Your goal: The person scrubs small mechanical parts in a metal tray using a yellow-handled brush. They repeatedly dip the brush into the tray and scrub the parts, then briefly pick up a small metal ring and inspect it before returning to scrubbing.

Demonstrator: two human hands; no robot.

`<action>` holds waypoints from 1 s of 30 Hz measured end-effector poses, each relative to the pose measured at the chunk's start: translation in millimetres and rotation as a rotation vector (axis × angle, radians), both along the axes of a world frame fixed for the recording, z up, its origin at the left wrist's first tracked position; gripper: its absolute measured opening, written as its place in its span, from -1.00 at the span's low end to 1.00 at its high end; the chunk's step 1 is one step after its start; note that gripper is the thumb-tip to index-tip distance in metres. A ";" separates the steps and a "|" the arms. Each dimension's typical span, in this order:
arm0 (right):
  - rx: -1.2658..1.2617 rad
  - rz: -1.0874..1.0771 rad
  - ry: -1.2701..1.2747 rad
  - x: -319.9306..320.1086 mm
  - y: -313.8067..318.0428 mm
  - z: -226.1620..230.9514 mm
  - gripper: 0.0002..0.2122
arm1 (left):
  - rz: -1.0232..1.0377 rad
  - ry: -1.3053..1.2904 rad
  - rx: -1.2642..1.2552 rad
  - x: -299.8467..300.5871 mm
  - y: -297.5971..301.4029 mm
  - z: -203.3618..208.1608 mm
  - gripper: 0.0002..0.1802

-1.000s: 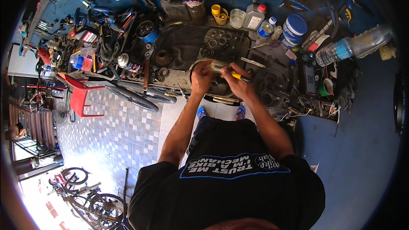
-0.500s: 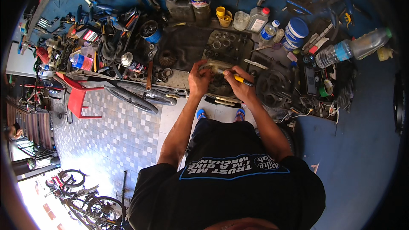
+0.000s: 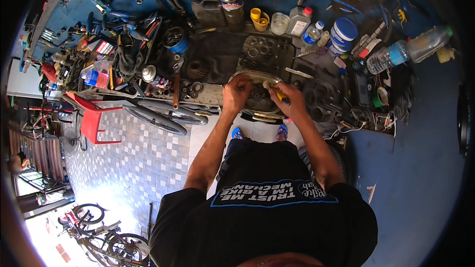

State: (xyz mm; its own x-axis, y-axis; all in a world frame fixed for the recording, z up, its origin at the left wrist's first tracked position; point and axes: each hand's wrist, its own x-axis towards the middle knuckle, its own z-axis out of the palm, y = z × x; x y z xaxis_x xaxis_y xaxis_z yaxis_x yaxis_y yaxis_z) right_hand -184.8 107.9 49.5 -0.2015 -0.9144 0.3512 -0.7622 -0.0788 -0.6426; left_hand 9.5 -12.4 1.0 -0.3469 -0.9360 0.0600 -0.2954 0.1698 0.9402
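Observation:
In front of me, at the bench's near edge, sits a pale oval basin with dark small parts and murky liquid in it. My right hand is closed round a brush with a yellow and black handle; its pale bristle end points into the basin. Over the basin's left side, my left hand is curled, fingers closed, around a small dark part that its fingers mostly hide. Beyond the basin, a dark tray bears several rings and small bearing-like parts.
Left of the basin lie a cog cassette, a spray can and a rust-brown tool. A crankset is to the right. Bottles and a blue-white tub line the back. A red chair stands on the floor at left.
My right hand has shifted slightly right and the brush has tilted, its tip now apart from my left hand. My left hand has closed more and turned knuckles up.

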 end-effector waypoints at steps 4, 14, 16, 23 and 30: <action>-0.019 0.043 0.271 -3.8 12.3 -21.8 -0.77 | -0.071 -0.067 -0.299 -2.7 -0.5 7.2 -0.80; 0.213 0.104 0.490 -10.1 26.6 -31.6 -0.63 | -0.156 -0.222 -0.424 -5.0 -7.8 112.0 -0.83; 0.197 0.073 0.443 -8.8 29.4 -31.8 -0.63 | -0.120 -0.204 -0.598 -7.8 -2.3 144.2 -0.84; 0.104 0.039 0.303 -2.9 34.8 -14.3 -0.71 | -0.200 -0.335 -0.397 -12.5 -3.6 10.6 -0.86; 0.086 -0.084 0.239 -20.5 57.1 -20.2 -0.72 | -0.109 -0.438 -0.371 -37.4 -34.6 27.6 -0.84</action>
State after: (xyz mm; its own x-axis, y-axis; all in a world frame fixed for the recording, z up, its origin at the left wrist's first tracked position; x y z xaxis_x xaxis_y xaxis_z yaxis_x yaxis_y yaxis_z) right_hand -205.3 165.0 29.3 -0.1987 -0.9265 0.3195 -0.8946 0.0383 -0.4453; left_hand -27.9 -47.1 28.5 -0.5065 -0.8373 0.2059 -0.6057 0.5155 0.6062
